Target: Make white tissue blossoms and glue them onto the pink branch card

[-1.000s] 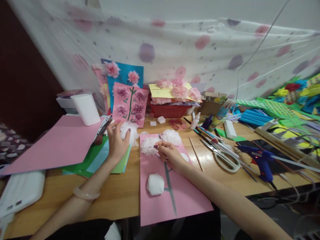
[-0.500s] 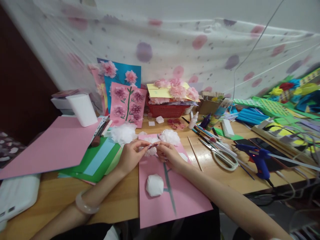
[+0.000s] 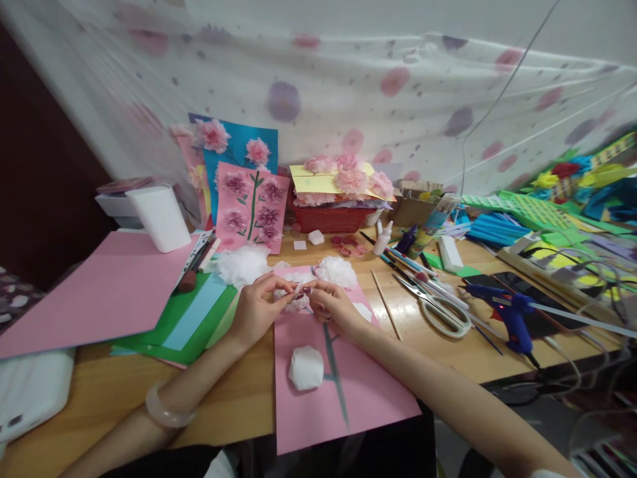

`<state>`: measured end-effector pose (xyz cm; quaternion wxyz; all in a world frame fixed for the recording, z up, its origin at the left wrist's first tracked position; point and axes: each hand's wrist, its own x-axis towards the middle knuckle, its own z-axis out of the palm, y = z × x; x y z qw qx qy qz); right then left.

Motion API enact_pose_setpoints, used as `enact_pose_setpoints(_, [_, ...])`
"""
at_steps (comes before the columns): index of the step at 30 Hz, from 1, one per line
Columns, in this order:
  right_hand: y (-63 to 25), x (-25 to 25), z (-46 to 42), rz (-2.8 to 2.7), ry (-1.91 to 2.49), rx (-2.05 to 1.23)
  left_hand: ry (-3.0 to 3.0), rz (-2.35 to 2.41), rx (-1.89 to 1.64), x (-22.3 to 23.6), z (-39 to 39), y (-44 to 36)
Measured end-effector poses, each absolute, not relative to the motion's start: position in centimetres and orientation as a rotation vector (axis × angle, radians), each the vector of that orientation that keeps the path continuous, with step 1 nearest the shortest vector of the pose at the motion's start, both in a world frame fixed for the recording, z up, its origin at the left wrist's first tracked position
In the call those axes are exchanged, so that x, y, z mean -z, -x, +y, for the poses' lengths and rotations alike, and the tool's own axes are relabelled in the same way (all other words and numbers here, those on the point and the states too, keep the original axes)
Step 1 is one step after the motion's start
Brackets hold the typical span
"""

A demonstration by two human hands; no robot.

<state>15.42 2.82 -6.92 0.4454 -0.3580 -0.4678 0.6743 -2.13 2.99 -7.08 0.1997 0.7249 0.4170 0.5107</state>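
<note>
My left hand [image 3: 259, 307] and my right hand [image 3: 331, 305] meet fingertip to fingertip, both closed in a pinch. A small piece of white tissue paper [image 3: 300, 288] shows between them, mostly covered by the fingers. Just under the hands, a ruffled white paper flower [image 3: 298, 305] rests on a pink sheet [image 3: 368, 405], partly hidden. Another white paper flower [image 3: 336, 272] sits at the sheet's top. Lower on the sheet lie a flat white paper wad [image 3: 306, 368] and a painted grey-green stem [image 3: 334, 372]. Beside my left hand is a heap of white tissue pieces [image 3: 243, 264].
Right of the sheet lie a wooden stick [image 3: 387, 305], scissors [image 3: 438, 309] and a blue glue gun [image 3: 512, 312]. Coloured paper [image 3: 184, 318] is stacked on the left. Behind stand a pink flower picture [image 3: 253, 206], a red basket [image 3: 328, 219] and a white glue bottle [image 3: 383, 239].
My left hand has come from the tissue heap to the right and met my right hand above the flower. My right hand stays nearly in place. The view has shifted slightly.
</note>
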Motion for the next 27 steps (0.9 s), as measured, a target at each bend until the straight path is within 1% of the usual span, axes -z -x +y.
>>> enact_pose_setpoints(7, [-15.46,6.98,2.83,-1.141,0.922,-1.655,-2.245,1.115,-1.463,6.61,2.78,1.92])
enact_pose_setpoints(13, [-15.43,7.00,2.87,-1.106,0.907,-1.661,-2.318,1.064,-1.424,6.49,2.79,2.01])
enact_pose_setpoints(17, [-15.45,7.16,2.92,-1.120,0.917,-1.660,-2.230,1.127,-1.396,6.37,2.52,1.91])
enact_pose_setpoints(22, [-15.47,7.18,2.85,-1.183,0.945,-1.608,-2.026,1.187,-1.224,6.28,2.27,1.77])
enact_pose_setpoints(27, [-15.46,7.04,2.79,-1.198,0.979,-1.594,-2.054,1.297,-1.238,6.50,2.69,1.84])
